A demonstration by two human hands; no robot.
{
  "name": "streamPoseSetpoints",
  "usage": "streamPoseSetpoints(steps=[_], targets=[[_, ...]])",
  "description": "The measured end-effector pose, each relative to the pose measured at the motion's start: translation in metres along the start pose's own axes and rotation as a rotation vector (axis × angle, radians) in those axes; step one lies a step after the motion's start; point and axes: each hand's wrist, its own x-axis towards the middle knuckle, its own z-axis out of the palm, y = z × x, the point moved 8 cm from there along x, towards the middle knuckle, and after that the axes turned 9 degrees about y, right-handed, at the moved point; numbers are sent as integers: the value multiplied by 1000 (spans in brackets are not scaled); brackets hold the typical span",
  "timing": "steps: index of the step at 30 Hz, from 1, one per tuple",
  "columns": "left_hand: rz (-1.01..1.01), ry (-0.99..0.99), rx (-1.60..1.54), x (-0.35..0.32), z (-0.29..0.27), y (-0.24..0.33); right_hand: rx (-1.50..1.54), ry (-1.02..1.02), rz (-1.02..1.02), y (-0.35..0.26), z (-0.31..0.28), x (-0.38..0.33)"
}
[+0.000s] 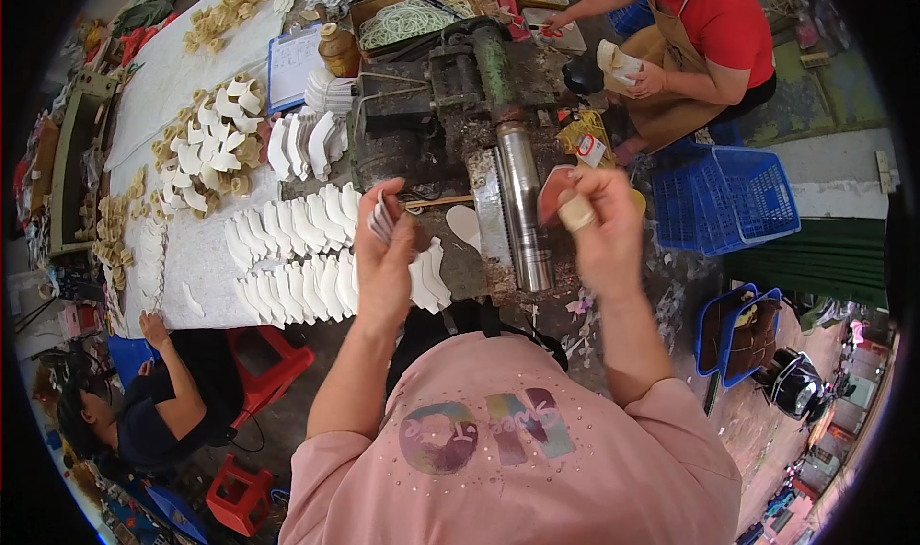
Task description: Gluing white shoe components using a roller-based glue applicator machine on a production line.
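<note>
My left hand (388, 267) is closed around a small stack of thin pale pieces (381, 217), seen mostly edge-on. Between the thumb and fingers of my right hand (613, 229) is a flat reddish piece with a pale edge (553, 195); motion blurs this hand a little. A beige wrap (577, 211) covers the thumb. Between my hands a shiny metal cylinder (520, 185) juts toward me from a greenish, worn machine (494, 70). Beside my left hand, overlapping rows of white curved pieces (297, 224) lie on the pale-covered table (206, 301).
Heaps of white and tan pieces (206, 147) lie farther left. A tray of pale cord (417, 23) and a brown jar (337, 48) stand behind. Blue crates (757, 200) sit right. One co-worker (709, 37) sits far right; another (158, 401), lower left, near red stools (273, 368).
</note>
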Motion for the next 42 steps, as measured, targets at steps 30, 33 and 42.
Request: streamPoseSetpoints(steps=[30,33,42], targets=[[278,-507,1491,-67,-107,-133,-488,0,47,52,-26,19],[207,-417,1325,-55,-101,-104,-464,-6,18,39,-24,16],[117,-279,-280,-35,-4,13,-529,-379,-435,-6,102,-50]])
